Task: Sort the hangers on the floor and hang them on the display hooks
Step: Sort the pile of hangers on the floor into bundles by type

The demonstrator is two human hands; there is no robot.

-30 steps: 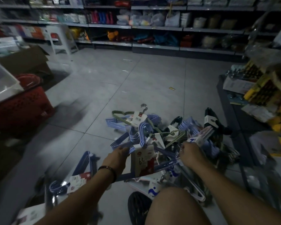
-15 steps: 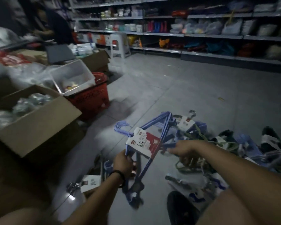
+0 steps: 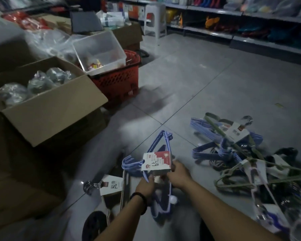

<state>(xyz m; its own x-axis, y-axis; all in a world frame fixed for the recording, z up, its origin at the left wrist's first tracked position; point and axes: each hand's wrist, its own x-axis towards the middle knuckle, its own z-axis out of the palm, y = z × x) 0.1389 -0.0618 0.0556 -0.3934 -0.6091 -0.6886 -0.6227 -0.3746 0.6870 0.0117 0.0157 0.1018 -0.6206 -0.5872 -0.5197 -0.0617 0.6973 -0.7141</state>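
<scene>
Bundle of blue plastic hangers (image 3: 167, 137) with red-and-white card label (image 3: 156, 161) in both hands, low over grey tiled floor (image 3: 189, 87). Left hand (image 3: 144, 186) curled round bundle under label. Right hand (image 3: 179, 174) grips label's right edge. Mixed heap of blue, green, black hangers (image 3: 222, 150) on floor at right. Metal-hooked bundle with white tag (image 3: 111, 185) lies at left.

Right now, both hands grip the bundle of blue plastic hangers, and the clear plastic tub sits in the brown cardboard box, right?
No: in the head view the clear plastic tub sits in the red plastic basket, not the cardboard box. The left hand and right hand do grip the bundle of blue plastic hangers.
</scene>
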